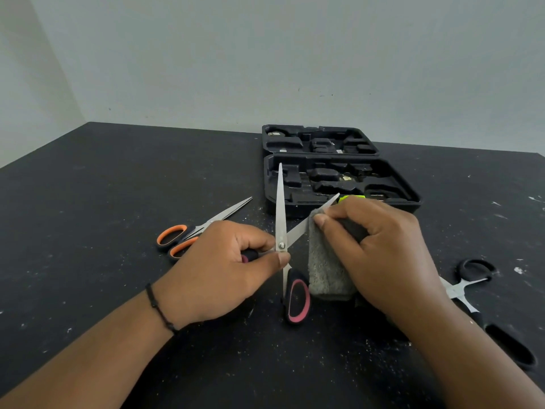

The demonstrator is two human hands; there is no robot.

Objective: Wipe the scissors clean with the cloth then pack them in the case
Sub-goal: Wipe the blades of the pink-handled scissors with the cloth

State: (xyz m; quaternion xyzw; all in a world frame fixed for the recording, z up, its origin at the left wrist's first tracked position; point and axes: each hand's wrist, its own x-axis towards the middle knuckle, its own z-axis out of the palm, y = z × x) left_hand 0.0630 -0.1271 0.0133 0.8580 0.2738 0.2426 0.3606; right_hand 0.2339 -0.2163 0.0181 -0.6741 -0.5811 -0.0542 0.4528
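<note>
I am in the wiping step. My left hand [236, 261] pinches the pink-handled scissors [282, 231] at the pivot, just below the middle of the frame, with the blades spread wide: one points straight up the frame, the other slants to the right. My right hand [380, 249] holds the grey cloth [326, 270] folded over that slanted blade, thumb and fingers curled and pressing it near the tip. The sharp edge lies right under those fingertips, so I judge the next move calls for a slow pull along the blade toward its tip, then the same on the upright blade.

The case [339, 187] lies open in the upper middle, just beyond the blade tips, its moulded slots facing up. The orange-handled scissors [188, 234] rest on the surface [88, 202] left of my left hand, and the black-handled scissors [472, 284] lie open at lower right, partly under my right forearm. Open room lies mostly toward the left and the near edge; to the right, I should watch those spread black blades.
</note>
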